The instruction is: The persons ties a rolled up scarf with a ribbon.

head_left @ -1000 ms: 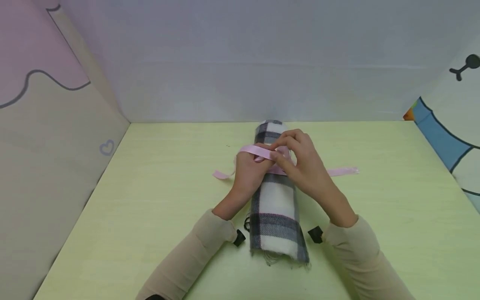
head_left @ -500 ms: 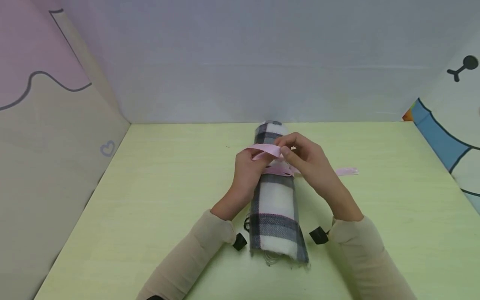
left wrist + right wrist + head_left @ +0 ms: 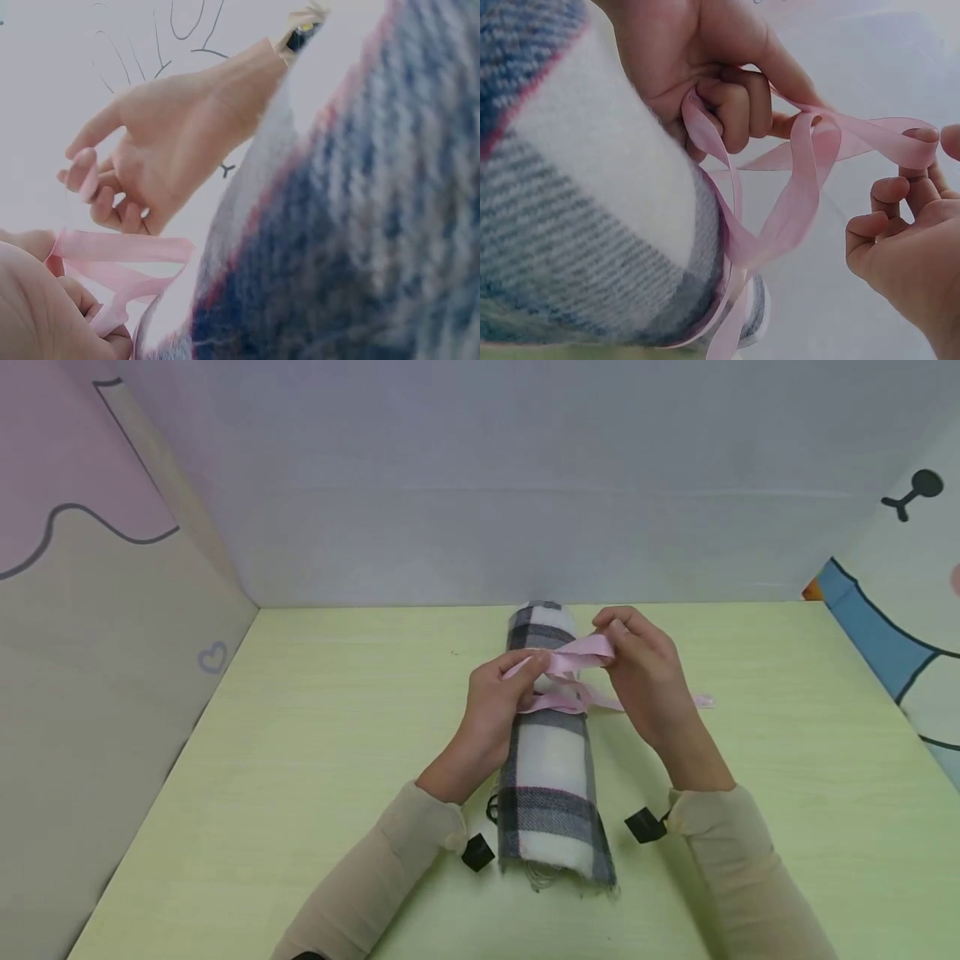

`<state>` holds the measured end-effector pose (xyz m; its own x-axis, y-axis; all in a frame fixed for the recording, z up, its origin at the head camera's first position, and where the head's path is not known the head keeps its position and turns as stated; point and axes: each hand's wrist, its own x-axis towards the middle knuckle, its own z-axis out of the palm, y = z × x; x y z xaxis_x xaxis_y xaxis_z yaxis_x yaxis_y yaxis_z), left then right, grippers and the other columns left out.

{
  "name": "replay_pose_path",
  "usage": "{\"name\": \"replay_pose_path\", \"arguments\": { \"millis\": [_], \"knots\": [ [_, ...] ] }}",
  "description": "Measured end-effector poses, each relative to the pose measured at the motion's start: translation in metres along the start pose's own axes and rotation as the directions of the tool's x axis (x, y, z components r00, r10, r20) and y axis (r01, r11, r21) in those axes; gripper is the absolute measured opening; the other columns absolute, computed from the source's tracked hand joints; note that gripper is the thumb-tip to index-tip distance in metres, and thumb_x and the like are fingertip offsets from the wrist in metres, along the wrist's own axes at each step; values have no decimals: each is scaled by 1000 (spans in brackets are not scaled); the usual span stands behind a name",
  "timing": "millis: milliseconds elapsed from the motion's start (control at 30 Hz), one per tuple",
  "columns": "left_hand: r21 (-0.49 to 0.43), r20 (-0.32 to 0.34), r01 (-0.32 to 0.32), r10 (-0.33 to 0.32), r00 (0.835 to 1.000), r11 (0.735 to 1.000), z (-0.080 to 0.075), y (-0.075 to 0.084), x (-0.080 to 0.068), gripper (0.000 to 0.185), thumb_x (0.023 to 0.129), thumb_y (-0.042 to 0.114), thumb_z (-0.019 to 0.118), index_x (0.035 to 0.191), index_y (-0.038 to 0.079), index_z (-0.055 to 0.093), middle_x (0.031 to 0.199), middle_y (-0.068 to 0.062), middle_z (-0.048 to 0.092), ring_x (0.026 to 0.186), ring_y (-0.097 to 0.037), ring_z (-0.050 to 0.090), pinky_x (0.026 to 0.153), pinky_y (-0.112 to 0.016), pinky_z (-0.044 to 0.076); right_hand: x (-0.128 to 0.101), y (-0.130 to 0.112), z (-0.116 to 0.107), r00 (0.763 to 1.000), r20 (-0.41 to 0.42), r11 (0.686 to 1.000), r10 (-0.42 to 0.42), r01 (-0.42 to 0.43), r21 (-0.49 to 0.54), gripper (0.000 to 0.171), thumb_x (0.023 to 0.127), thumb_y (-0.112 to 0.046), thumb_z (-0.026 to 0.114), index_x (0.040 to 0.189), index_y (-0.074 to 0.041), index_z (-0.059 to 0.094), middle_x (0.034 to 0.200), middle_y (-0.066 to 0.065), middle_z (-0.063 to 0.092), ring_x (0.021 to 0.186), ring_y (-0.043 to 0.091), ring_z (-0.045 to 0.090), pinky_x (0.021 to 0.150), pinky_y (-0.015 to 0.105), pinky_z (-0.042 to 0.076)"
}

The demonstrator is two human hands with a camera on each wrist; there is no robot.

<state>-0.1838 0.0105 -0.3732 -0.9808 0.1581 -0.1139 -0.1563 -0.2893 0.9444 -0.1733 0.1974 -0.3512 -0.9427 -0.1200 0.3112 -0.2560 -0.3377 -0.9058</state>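
A rolled plaid scarf (image 3: 553, 758), white and dark grey with a fringed near end, lies lengthwise on the table. A pink ribbon (image 3: 558, 702) runs around its middle. Left of the roll, my left hand (image 3: 495, 706) pinches the ribbon between thumb and forefinger; in the right wrist view its other fingers curl over a lower strand (image 3: 701, 124). My right hand (image 3: 652, 681) is at the upper right, its thumb and fingertips holding a ribbon loop (image 3: 877, 139) drawn out from the left hand. A ribbon tail (image 3: 705, 702) lies to the right, partly behind the right wrist.
The pale green table (image 3: 337, 760) meets a grey-white back wall (image 3: 525, 527) behind the roll. Printed side panels stand left and right. Black squarish pieces (image 3: 477, 852) hang at both sleeve cuffs, close to the roll.
My right hand has moved right, away from the left hand, drawing the ribbon loop with it. The left hand has turned slightly and stays beside the roll; the scarf has stayed put.
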Motion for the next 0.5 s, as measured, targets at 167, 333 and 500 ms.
{"name": "replay_pose_path", "arguments": {
  "millis": [167, 333, 500],
  "knots": [
    [-79, 4, 26, -26, 1000, 997, 0, 2, -2, 22, 99, 16, 73, 112, -1, 73, 61, 7, 38, 58, -9, 33, 59, -25, 35, 4, 4, -9, 998, -58, 994, 7, 0, 112, 19, 111, -16, 46, 106, -11, 63, 90, -4, 51, 85, 11, 49, 90, 27, 40],
    [-151, -8, 25, -27, 1000, 988, 0, 4, -2, 18, 101, 16, 70, 111, 1, 71, 62, 6, 35, 58, -10, 30, 59, -25, 31, 7, 8, -20, 995, -98, 971, 22, 2, 240, 19, 111, -16, 45, 109, -8, 62, 87, -4, 57, 86, 12, 53, 92, 28, 41],
    [-186, -32, 21, -28, 999, 982, -1, 4, -2, 12, 101, 18, 70, 104, 6, 70, 64, 4, 34, 59, -11, 30, 59, -26, 31, 7, 10, -34, 992, -125, 951, 28, 12, 310, 20, 112, -16, 44, 110, -7, 61, 76, -3, 58, 79, 12, 56, 89, 27, 43]
  ]
}}
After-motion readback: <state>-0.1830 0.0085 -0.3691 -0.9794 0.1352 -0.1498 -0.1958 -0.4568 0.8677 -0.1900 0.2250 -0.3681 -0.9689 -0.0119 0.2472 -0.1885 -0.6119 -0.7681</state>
